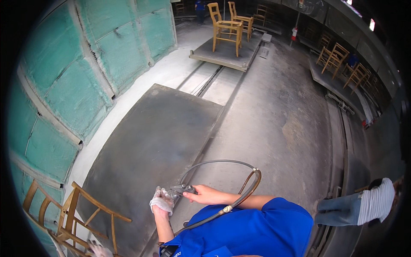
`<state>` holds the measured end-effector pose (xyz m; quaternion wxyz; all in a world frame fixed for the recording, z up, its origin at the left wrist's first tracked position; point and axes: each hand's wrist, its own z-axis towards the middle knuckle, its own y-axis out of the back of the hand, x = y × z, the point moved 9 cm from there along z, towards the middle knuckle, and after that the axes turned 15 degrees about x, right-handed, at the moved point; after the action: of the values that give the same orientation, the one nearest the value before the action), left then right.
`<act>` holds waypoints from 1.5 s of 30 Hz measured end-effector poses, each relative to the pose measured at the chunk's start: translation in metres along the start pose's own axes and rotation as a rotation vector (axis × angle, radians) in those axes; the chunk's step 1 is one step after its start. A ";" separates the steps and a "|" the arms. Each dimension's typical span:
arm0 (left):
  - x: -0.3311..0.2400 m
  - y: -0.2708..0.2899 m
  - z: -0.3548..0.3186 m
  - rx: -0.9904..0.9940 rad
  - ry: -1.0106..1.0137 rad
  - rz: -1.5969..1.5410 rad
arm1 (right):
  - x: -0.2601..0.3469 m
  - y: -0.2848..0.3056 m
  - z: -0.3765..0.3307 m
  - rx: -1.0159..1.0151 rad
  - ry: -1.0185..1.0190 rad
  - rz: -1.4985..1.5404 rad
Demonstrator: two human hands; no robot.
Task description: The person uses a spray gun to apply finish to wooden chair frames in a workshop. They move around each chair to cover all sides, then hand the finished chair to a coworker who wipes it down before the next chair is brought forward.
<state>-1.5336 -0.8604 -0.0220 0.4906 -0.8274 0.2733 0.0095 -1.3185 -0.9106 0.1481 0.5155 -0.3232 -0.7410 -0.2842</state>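
Person in blue short-sleeved shirt is standing w/ both hands out front, working a small grey metal spray gun that's sitting low in the view, approx 6 o'clock of centre, right over the near edge of the big dark grey flat platform. Left hand, in a whitish paint-crusted glove, is closing round the gun's front end from approx 8 o'clock; right hand, bare, is gripping the gun body from 3 o'clock, thumb lying along the top. Grey rubber hose is looping up from the gun toward 12, arcing round to 3 o'clock & running back down past the right forearm to the waist. Light wooden chair frame is tilting at 8 o'clock of the hands, well apart. Two more wooden chairs are standing on a second platform at 12 o'clock, far off. Another person's legs in jeans are showing at 3 o'clock.
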 end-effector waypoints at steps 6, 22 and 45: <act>0.013 -0.012 -0.008 -0.171 -0.003 0.073 | -0.003 0.008 -0.003 -0.032 0.041 0.020; 0.012 -0.070 0.015 0.173 0.161 0.258 | -0.003 0.029 -0.005 -0.163 0.198 0.165; -0.022 -0.174 -0.048 0.300 -0.261 -0.174 | 0.021 0.047 -0.017 -0.121 0.124 0.301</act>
<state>-1.4846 -0.8261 0.1494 0.6383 -0.7574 0.1335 0.0333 -1.2779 -0.8902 0.1771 0.5766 -0.4429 -0.6325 -0.2670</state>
